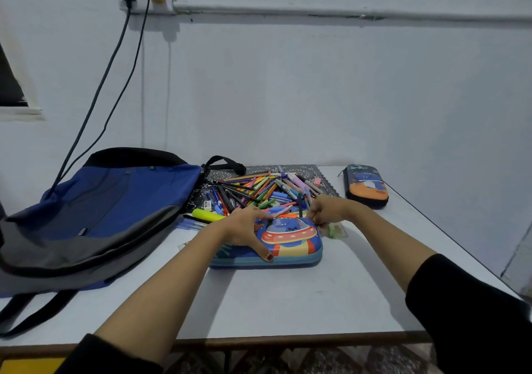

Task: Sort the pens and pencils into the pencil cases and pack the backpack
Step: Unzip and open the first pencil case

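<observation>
1. The backpack (109, 209) lies flat at the left of the surface (288, 301), and two black cables (95, 108) from the wall come down onto it. Lifting it carelessly could pull on the plugs.
2. The left hand (244, 227) is spread flat over the blue pencil case (290, 244), with the thumb at its near edge. If this hand presses too lightly, the case may slide when the zipper is pulled.
3. The pile of pens and pencils (259, 192) lies just behind the case, and some touch its far edge. A lid opening toward them could push them, and round ones may roll away.
4. The right hand (325, 209) has curled fingers that pinch at the far right corner of the case, probably on the zipper pull, which I cannot see. A weak pinch may slip off.
5. The second pencil case (367, 185) lies far right, near the edge of the surface. An elbow could knock it down.
</observation>
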